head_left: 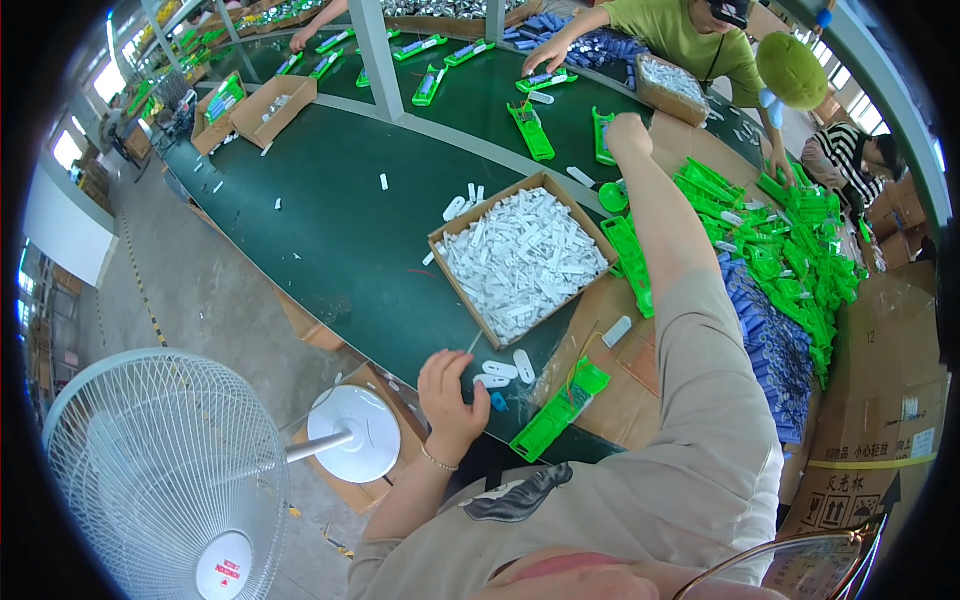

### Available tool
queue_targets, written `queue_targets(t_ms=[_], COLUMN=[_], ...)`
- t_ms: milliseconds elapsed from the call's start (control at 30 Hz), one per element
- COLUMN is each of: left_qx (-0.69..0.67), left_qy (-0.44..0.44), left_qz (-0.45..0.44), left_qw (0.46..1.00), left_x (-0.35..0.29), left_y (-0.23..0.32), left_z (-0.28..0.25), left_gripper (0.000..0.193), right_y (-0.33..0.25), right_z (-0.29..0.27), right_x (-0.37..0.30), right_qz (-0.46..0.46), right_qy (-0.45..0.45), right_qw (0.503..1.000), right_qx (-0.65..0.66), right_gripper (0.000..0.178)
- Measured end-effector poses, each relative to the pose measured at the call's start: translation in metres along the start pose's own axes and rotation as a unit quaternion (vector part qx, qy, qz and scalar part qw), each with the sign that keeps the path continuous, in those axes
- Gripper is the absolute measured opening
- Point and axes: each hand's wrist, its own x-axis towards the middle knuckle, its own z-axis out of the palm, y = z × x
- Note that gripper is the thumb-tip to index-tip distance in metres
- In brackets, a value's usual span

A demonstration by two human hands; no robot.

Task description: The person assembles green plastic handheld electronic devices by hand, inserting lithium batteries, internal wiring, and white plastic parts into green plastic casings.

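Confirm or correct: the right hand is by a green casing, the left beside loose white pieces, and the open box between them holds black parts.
No: the head view shows white parts in the open box, not black. The right hand is by a green casing and the left hand beside loose white pieces.

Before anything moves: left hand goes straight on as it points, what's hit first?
Likely the near-left side of the cardboard box of white parts, ahead of the left hand. Depth is unclear; it might pass over.
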Motion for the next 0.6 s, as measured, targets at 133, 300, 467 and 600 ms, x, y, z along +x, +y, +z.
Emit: queue_targets(t_ms=[133, 300, 467, 600], left_qx=[-0.004, -0.015, -0.018, -0.023], left_qy=[0.000, -0.005, 0.014, 0.018], left_qz=[-0.009, 0.007, 0.000, -0.001], left_qw=[1.000, 1.000, 1.000, 1.000], left_x=[-0.002, 0.003, -0.001, -0.003], left_y=[0.002, 0.001, -0.002, -0.004], left_z=[-0.003, 0.002, 0.004, 0.003], left_gripper=[0.036, 0.036, 0.034, 0.034], right_y=[-0.078, -0.104, -0.084, -0.018], right_z=[-0.044, -0.009, -0.003, -0.029], right_x=[-0.070, -0.093, -0.074, -0.063], right_qz=[-0.139, -0.113, -0.146, -0.282], right_qy=[0.124, -0.086, -0.197, -0.255], right_qw=[0.982, 0.990, 0.966, 0.907], right_qx=[-0.018, -0.005, -0.084, -0.183], right_gripper=[0.031, 0.044, 0.038, 0.036])
